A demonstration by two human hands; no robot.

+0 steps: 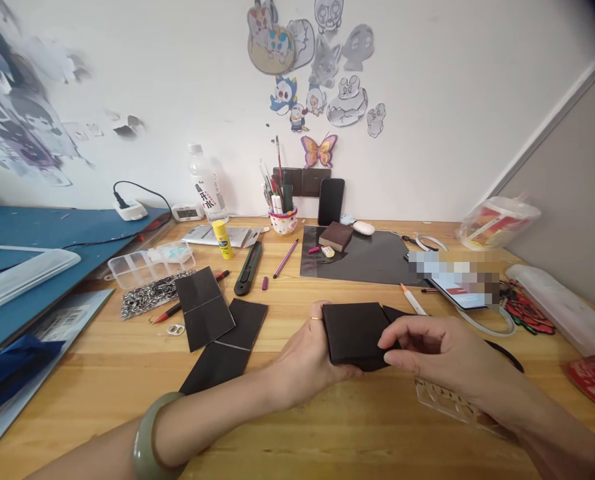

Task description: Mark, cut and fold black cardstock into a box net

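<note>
A small flat black box (354, 330), apparently of card, is held above the desk in my left hand (302, 347). The left fingers are behind its left side and the thumb runs under the near edge. My right hand (427, 343) pinches at the box's right edge with thumb and index finger; the exact contact is partly hidden. A black flap (394, 312) sticks out behind the right fingers. To the left lie creased black card pieces (204, 310), overlapping one another. Under my right wrist is a clear ruler (444, 403), partly covered.
A utility knife (248, 270), a glue stick (222, 240) and a purple pen (286, 259) lie or stand beyond the cards. A phone (331, 201) leans on the wall behind a dark mat (362, 267). Metal rings (154, 293) sit at left, a tablet (454, 280) at right.
</note>
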